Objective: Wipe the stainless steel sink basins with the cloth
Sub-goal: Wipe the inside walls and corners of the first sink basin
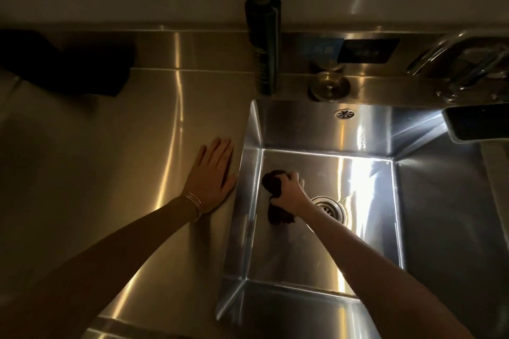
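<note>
A deep stainless steel sink basin [311, 250] fills the middle and right of the view. My right hand [289, 190] is down inside it, shut on a dark bunched cloth [274, 187] that presses on the basin floor near the left wall. The round drain [329, 208] lies just right of that hand, partly hidden by my wrist. My left hand [212, 173] rests flat, fingers apart, on the steel counter [154, 146] beside the basin's left rim; thin bracelets circle its wrist.
A dark tap spout [264, 41] hangs over the back rim. A metal plug [329, 85] sits behind the basin. A dark folded cloth [63, 63] lies at the counter's far left. A wire rack [462, 63] and a dark tray [479, 124] stand at the right.
</note>
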The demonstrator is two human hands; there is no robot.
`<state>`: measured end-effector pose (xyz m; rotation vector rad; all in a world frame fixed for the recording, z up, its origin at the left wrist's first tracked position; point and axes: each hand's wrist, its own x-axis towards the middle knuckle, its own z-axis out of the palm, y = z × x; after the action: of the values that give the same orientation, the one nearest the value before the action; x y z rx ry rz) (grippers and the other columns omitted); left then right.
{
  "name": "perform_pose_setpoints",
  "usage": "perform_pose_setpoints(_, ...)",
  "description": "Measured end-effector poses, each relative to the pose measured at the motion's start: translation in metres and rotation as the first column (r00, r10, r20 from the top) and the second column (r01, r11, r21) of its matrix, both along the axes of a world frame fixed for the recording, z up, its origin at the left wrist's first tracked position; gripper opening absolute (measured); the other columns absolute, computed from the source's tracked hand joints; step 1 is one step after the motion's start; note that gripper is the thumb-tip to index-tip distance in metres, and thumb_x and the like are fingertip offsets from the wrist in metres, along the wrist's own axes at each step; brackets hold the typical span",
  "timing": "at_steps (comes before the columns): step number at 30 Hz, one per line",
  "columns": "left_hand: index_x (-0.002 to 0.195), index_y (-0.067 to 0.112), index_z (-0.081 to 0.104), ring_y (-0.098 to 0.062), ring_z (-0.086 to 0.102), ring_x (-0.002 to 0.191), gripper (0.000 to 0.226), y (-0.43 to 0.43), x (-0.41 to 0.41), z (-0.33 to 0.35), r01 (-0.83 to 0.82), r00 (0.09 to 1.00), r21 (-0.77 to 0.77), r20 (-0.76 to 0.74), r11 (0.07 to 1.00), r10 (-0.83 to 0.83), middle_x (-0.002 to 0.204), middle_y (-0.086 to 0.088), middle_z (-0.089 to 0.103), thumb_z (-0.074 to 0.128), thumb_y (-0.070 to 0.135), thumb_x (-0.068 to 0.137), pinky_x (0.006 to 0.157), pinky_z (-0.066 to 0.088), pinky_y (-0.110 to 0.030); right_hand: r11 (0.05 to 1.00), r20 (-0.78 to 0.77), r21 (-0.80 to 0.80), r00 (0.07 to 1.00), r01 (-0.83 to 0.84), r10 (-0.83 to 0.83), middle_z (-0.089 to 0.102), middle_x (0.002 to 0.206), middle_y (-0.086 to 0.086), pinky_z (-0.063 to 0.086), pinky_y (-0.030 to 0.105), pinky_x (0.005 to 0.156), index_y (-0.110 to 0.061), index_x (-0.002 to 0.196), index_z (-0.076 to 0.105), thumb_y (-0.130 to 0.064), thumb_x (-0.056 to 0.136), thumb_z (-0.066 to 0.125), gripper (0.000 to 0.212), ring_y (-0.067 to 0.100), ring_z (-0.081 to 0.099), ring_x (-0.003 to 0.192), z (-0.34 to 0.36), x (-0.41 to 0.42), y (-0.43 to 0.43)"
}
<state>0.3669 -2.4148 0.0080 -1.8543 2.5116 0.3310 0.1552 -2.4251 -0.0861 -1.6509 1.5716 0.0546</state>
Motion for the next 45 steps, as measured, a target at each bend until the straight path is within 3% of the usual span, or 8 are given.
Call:
perform_pose_setpoints(6, 0.148, 0.015, 0.015, -0.016, 0.007, 0.145, 0.064, -0.003, 0.008, -0.015, 0.06, 0.998, -0.059, -0.015, 0.996, -0.061, 0.155, -0.004, 0.019, 0.029, 0.042, 0.093, 0.118, 0.006, -0.044, 0.995, -0.023, 0.01, 0.995, -0.098, 0.098, 0.016, 0.148, 0.016, 0.035, 0.046, 0.108, -0.009, 0.143, 0.031, -0.017, 0.083, 0.067, 0.07, 0.044, 0.018, 0.132, -0.07, 0.005, -0.014)
perform_pose_setpoints(12, 0.147, 0.018, 0.018, -0.014, 0.01, 0.145, 0.062, -0.005, 0.011, -0.02, 0.072, 0.997, -0.122, -0.026, 0.99, -0.075, 0.154, 0.005, 0.018, 0.032, 0.042, 0.092, 0.118, 0.008, -0.041, 0.918, -0.187, 0.13, 0.9, -0.376, 0.395, -0.005, 0.156, 0.009, 0.022, 0.062, 0.106, -0.026, 0.15, 0.002, -0.027, 0.077, 0.073, 0.103, 0.048, 0.002, 0.138, -0.126, 0.017, -0.016)
perform_pose_setpoints(16, 0.147, 0.017, 0.022, -0.014, 0.012, 0.144, 0.061, -0.005, 0.011, -0.019, 0.067, 0.997, -0.14, -0.032, 0.988, -0.073, 0.154, 0.006, 0.018, 0.033, 0.04, 0.091, 0.118, 0.011, -0.043, 0.882, -0.305, -0.074, 0.852, -0.466, 0.425, 0.026, 0.144, 0.017, 0.039, 0.049, 0.1, -0.015, 0.143, 0.024, -0.03, 0.078, 0.071, 0.082, 0.042, 0.033, 0.125, -0.122, 0.011, -0.011)
perform_pose_setpoints(21, 0.147, 0.018, 0.022, -0.015, 0.013, 0.144, 0.061, -0.004, 0.008, -0.017, 0.054, 0.998, -0.125, -0.023, 0.991, -0.057, 0.153, 0.006, 0.019, 0.032, 0.039, 0.09, 0.117, 0.013, -0.044, 0.913, -0.015, -0.343, 0.974, -0.219, 0.228, 0.049, 0.123, 0.013, 0.048, 0.038, 0.09, -0.003, 0.131, 0.04, -0.031, 0.071, 0.079, 0.078, 0.031, 0.049, 0.109, -0.053, 0.028, -0.02)
perform_pose_setpoints(26, 0.146, 0.016, 0.023, -0.016, 0.014, 0.143, 0.06, -0.004, 0.005, -0.013, 0.028, 0.999, -0.112, -0.028, 0.993, -0.031, 0.153, 0.0, 0.025, 0.032, 0.039, 0.091, 0.117, 0.013, -0.046, 0.561, 0.129, -0.827, 0.984, 0.037, 0.125, 0.061, 0.104, 0.016, 0.056, 0.041, 0.073, 0.0, 0.114, 0.051, -0.018, 0.049, 0.09, 0.078, 0.032, 0.06, 0.088, 0.007, 0.044, -0.037)
perform_pose_setpoints(33, 0.145, 0.014, 0.026, -0.016, 0.015, 0.143, 0.06, -0.004, 0.003, -0.011, 0.047, 0.999, -0.107, -0.011, 0.993, -0.048, 0.153, 0.0, 0.025, 0.031, 0.038, 0.091, 0.118, 0.009, -0.041, 0.875, -0.304, -0.386, 0.936, -0.293, 0.179, 0.043, 0.13, 0.016, 0.036, 0.037, 0.099, 0.002, 0.136, 0.031, -0.026, 0.085, 0.066, 0.067, 0.031, 0.044, 0.114, -0.028, 0.053, -0.112)
perform_pose_setpoints(40, 0.144, 0.011, 0.028, -0.019, 0.017, 0.143, 0.061, -0.005, 0.001, -0.006, 0.041, 0.999, -0.094, -0.006, 0.995, -0.041, 0.152, -0.004, 0.028, 0.031, 0.037, 0.089, 0.117, 0.011, -0.044, 0.774, 0.03, -0.632, 0.997, -0.036, 0.071, 0.049, 0.127, 0.022, 0.045, 0.043, 0.096, 0.004, 0.13, 0.044, -0.01, 0.063, 0.079, 0.077, 0.039, 0.047, 0.111, -0.017, 0.055, -0.059)
perform_pose_setpoints(45, 0.143, 0.01, 0.031, -0.022, 0.021, 0.142, 0.062, -0.005, 0.001, -0.007, 0.034, 0.999, -0.086, 0.002, 0.996, -0.034, 0.15, -0.007, 0.032, 0.032, 0.038, 0.088, 0.116, 0.016, -0.048, 0.914, -0.285, -0.3, 0.94, -0.274, 0.188, 0.038, 0.135, 0.025, 0.038, 0.044, 0.097, 0.007, 0.137, 0.025, -0.008, 0.091, 0.045, 0.052, 0.039, 0.043, 0.115, -0.049, 0.071, -0.031)
